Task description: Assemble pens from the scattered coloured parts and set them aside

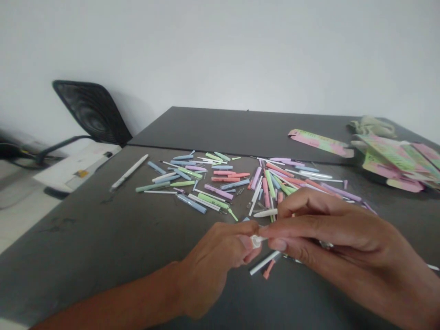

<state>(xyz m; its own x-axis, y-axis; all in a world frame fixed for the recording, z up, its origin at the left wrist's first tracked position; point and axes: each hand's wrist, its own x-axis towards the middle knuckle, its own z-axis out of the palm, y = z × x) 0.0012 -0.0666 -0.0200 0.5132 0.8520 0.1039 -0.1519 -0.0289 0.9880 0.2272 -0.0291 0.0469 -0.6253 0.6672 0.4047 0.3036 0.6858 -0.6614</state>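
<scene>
Carefully, the left hand (213,266) and right hand (337,238) pinch a small white plastic piece (255,241).

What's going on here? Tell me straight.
A person is holding a small white plastic piece between the fingertips of the left hand and the right hand, just above a dark table. Beyond the hands lies a loose scatter of pastel plastic pen parts in pink, blue, green, and purple. Further right, pink-and-green printed cardboard packaging is piled near the table's far edge.
</scene>
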